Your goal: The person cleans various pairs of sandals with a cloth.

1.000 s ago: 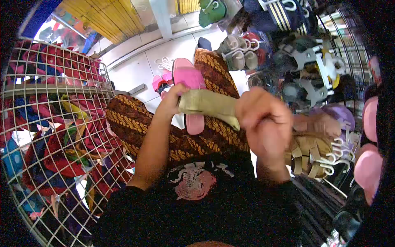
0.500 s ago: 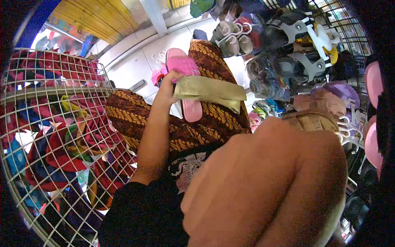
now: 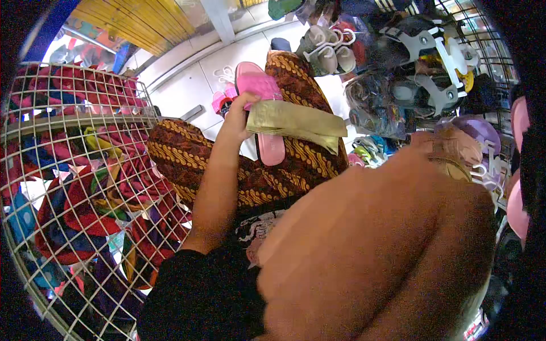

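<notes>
My left hand [image 3: 240, 118] is closed at the near side of a pink slide sandal [image 3: 272, 149] and a folded gold-green cloth [image 3: 298, 120]. The sandal lies sole-down over my lap, its bright pink strap [image 3: 259, 86] above the cloth. The cloth crosses the sandal's middle and reaches to the right over my patterned trousers [image 3: 307, 85]. Very close to the camera, my right hand [image 3: 369, 238] fills the lower right, blurred, and its fingers are hidden. Just beyond it, the edge of a brown sandal [image 3: 455, 169] shows.
On the left stands a wire basket [image 3: 85, 122] of colourful cloth goods. Grey shoes on white hangers [image 3: 327, 57], bagged footwear [image 3: 372, 105] and a purple sandal [image 3: 475, 133] crowd the right. Small pink sandals [image 3: 219, 101] lie on the white tile floor [image 3: 176, 94].
My right hand has shifted slightly up and right, covering more of the brown sandal. My left hand keeps its hold; the whole view has shifted a little.
</notes>
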### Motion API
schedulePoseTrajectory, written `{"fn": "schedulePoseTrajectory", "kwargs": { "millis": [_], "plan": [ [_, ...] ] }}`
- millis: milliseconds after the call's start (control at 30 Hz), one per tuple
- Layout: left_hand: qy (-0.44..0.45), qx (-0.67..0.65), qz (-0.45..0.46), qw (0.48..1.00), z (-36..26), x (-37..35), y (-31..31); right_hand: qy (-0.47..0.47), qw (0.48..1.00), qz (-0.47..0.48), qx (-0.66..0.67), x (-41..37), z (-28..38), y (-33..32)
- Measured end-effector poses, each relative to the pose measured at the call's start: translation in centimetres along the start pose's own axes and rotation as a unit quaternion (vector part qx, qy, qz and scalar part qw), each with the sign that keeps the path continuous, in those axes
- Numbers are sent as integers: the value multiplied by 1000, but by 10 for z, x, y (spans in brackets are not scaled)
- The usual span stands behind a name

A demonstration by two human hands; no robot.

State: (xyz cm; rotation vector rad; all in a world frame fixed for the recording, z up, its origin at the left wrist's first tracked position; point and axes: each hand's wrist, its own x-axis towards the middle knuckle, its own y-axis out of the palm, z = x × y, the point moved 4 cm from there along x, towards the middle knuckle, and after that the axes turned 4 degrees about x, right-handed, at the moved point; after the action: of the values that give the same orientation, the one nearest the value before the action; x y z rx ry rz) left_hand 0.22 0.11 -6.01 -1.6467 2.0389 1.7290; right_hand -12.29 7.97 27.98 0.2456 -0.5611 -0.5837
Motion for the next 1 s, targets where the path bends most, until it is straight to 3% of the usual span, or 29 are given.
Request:
{"fn": "schedulePoseTrajectory", "kwargs": {
  "millis": [100,167,233,267,333,367,467,600,800,900,1000],
  "plan": [
    [-23,12,13,1000,1,0,-5,37,997,-22,-58,14,-11,-8],
    [-16,-1,55,998,4,-2,8,107,968,-101,-203,14,-36,-31],
    [-8,-20,70,997,-3,-8,24,148,884,-141,-420,-6,-82,-65],
    [37,6,-42,998,-10,-31,45,157,782,-125,-589,-20,-99,-81],
    [126,-6,-18,992,-11,-5,26,184,635,-118,-741,-50,-123,-105],
    [169,-11,-7,985,-13,3,20,207,652,-125,-719,-62,-134,-113],
    [182,-24,27,983,-21,-4,27,277,688,-145,-655,-101,-162,-132],
    [184,-56,19,981,-24,-4,22,277,693,-56,-663,-103,-157,-120],
    [195,-10,-14,981,-22,-5,27,259,667,-154,-681,-104,-171,-126],
    [232,-77,11,970,-27,-8,22,247,674,-75,-693,-103,-169,-114],
    [217,-48,-11,975,-29,-10,17,262,670,-138,-680,-104,-177,-125]
  ]
}}
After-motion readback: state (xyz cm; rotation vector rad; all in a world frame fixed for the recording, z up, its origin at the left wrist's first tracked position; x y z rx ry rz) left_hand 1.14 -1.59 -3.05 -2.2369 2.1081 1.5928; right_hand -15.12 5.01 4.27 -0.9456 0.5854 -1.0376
